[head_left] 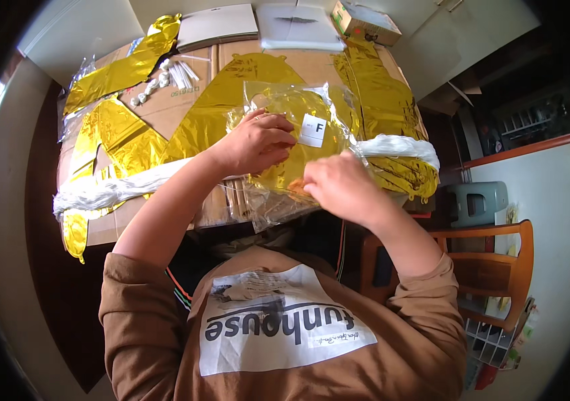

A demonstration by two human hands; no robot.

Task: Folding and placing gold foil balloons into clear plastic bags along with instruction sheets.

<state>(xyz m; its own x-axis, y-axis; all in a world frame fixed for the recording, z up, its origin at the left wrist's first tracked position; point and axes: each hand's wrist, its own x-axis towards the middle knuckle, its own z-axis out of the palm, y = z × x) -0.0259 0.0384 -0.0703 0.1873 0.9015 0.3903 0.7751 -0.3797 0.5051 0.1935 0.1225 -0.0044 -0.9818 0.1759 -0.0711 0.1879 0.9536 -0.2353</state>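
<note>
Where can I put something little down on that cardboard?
Try the bare cardboard between the white sticks and the big middle gold foil, or the small gap between that foil and the gold foil on the right. It's crowded around the left hand and right hand, where the clear plastic bag lies.

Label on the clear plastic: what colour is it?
The label is white with black print; the head view shows it best.

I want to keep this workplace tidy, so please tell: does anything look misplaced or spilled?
One gold foil piece pokes past the near left corner of the cardboard-covered table; most foil lies on top, so this looks askew. The clear bag is wrinkled; I see no spill.
</note>
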